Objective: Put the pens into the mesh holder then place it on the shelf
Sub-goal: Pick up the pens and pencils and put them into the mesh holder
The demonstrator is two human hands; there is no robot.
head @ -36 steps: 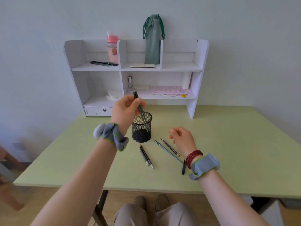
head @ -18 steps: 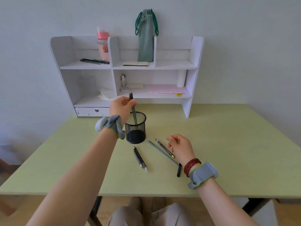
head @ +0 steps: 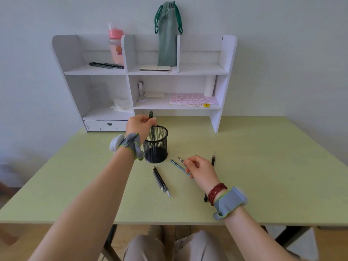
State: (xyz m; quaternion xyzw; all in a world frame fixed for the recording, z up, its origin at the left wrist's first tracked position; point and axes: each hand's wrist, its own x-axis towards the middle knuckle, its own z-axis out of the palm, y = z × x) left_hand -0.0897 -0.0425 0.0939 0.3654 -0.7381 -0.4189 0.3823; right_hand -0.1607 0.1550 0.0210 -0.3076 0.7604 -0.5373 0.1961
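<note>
A black mesh holder stands upright on the green table. My left hand grips a dark green pen near its top; the pen stands almost upright with its lower part inside the holder. My right hand rests curled on the table over a teal pencil and a dark pencil; whether it grips either is unclear. Two dark pens lie side by side in front of the holder. A short black pen lies right of my hand, another by my wrist.
A white desktop shelf unit stands at the back of the table against the wall. It carries a pink bottle, a green pouch, dark pens, a notebook, a sticker sheet and tissues.
My left hand has lowered the green pen from a tilt to nearly upright, deeper into the holder. My right hand has shifted onto the pencils, uncovering a short black pen to its right.
</note>
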